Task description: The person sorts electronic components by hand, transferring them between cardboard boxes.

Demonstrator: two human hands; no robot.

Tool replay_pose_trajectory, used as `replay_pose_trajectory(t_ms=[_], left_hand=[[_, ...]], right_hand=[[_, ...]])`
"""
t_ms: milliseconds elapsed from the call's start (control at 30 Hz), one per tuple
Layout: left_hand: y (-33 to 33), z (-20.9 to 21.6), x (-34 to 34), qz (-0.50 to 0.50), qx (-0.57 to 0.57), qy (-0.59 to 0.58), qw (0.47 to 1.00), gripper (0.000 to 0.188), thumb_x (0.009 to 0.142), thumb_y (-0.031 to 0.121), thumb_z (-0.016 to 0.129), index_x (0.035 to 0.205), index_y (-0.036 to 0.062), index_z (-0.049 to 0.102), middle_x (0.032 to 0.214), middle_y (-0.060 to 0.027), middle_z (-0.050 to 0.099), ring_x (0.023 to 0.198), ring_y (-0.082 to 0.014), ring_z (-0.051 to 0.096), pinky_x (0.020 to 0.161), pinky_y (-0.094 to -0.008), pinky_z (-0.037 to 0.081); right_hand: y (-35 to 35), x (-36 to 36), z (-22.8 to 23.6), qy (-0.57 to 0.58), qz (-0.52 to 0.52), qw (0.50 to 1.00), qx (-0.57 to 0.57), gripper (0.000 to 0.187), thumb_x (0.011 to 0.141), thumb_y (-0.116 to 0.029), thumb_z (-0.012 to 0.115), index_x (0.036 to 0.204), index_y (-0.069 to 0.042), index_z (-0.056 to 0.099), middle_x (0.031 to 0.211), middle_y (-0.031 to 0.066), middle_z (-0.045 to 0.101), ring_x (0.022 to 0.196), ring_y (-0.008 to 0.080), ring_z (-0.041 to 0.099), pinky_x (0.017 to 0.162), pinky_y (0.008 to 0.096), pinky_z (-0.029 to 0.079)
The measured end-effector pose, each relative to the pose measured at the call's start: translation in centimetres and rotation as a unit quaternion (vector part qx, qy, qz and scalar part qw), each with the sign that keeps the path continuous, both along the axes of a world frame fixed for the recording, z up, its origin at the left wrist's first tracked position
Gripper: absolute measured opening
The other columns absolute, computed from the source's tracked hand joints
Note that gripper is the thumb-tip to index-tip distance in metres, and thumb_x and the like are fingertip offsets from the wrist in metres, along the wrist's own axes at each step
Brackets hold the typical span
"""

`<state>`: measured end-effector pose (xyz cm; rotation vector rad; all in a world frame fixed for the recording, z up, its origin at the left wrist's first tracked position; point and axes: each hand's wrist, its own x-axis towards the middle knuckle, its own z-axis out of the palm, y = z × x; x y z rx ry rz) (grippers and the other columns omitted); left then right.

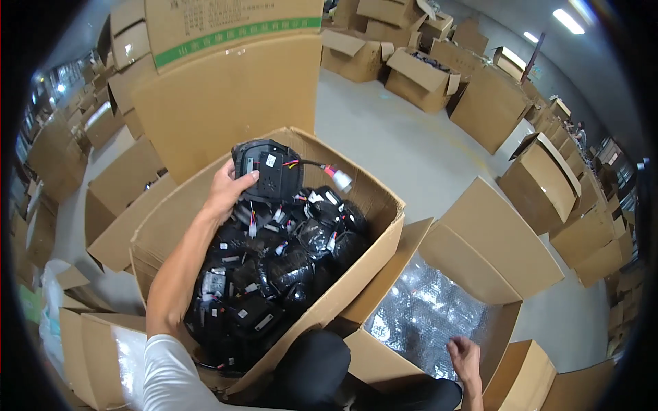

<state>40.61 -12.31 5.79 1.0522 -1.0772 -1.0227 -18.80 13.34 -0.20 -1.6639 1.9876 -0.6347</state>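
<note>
Grey floor [391,140] and cardboard boxes [490,106] surround me. One black device [279,181] is up, clamped in my left fingers [245,181] above the big box [367,274]; many more are left piled inside. My right fingers [455,349] curl over bubble wrap [425,308] in the smaller box [375,356]; whether they grip anything, I can't tell. Anything finished under the wrap is hidden, like the device's far side.

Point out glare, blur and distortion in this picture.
Head view: glare streaks the bubble wrap; a ceiling lamp burns out white at upper right; fisheye distortion bends the outer cartons; the black unit in the left hand looks fairly sharp.
</note>
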Motion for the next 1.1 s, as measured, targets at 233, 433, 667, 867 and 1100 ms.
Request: replay_pose_trajectory(t_ms=[233, 433, 667, 867, 1100], left_hand=[[10.3, 8.6, -11.1, -0.122, 0.005, 0.037, 0.992, 0.050, 0.083, 0.012, 0.079, 0.126, 0.0006, 0.056, 0.115, -0.0072, 0.065, 0.105, -0.0156, 0.062, 0.096, -0.0334, 0.050], [13.2, 10.1, -17.8, -0.265, -0.024, 0.163, 0.950, 0.068, 0.099, 0.050, 0.054, 0.143, 0.0005, 0.040, 0.138, -0.0117, 0.054, 0.123, -0.0175, 0.056, 0.104, -0.0340, 0.046], [11.8, 10.8, -22.4, -0.189, 0.043, 0.049, 0.980, 0.045, 0.092, 0.018, 0.072, 0.128, -0.0008, 0.054, 0.116, -0.0095, 0.066, 0.104, -0.0166, 0.065, 0.094, -0.0337, 0.053], [11.1, 11.6, -24.0, -0.148, -0.006, -0.011, 0.989, 0.061, 0.091, 0.023, 0.071, 0.139, -0.0048, 0.045, 0.129, -0.0167, 0.059, 0.115, -0.0232, 0.062, 0.102, -0.0377, 0.049], [11.3, 11.8, -24.0, -0.179, -0.058, 0.034, 0.982, 0.056, 0.099, 0.029, 0.059, 0.145, 0.0009, 0.043, 0.142, -0.0169, 0.053, 0.129, -0.0300, 0.054, 0.109, -0.0471, 0.043]], right_hand=[[-6.6, 22.6, 16.5, 0.175, 0.338, 0.795, -0.472, 0.050, 0.077, -0.017, 0.070, 0.126, -0.005, 0.062, 0.136, 0.0139, 0.057, 0.127, 0.0323, 0.053, 0.104, 0.0517, 0.043], [-9.4, 19.7, 18.4, 0.247, 0.280, 0.730, -0.573, 0.042, 0.079, -0.010, 0.063, 0.121, -0.006, 0.066, 0.130, 0.0138, 0.062, 0.122, 0.0312, 0.058, 0.099, 0.0522, 0.047], [-12.5, 7.3, 16.8, 0.040, 0.089, 0.872, -0.479, 0.060, 0.067, -0.017, 0.083, 0.118, 0.006, 0.060, 0.112, 0.0162, 0.067, 0.098, 0.0284, 0.067, 0.080, 0.0361, 0.057], [-18.7, -5.1, -5.7, -0.546, -0.185, 0.817, -0.034, 0.034, 0.091, -0.023, 0.074, 0.115, -0.001, 0.063, 0.098, 0.0102, 0.071, 0.080, 0.0209, 0.071, 0.071, 0.0351, 0.061], [-27.5, -2.8, -23.3, -0.624, -0.242, 0.738, 0.085, 0.031, 0.096, -0.028, 0.067, 0.116, -0.005, 0.062, 0.105, 0.0108, 0.068, 0.090, 0.0235, 0.067, 0.069, 0.0378, 0.058]])
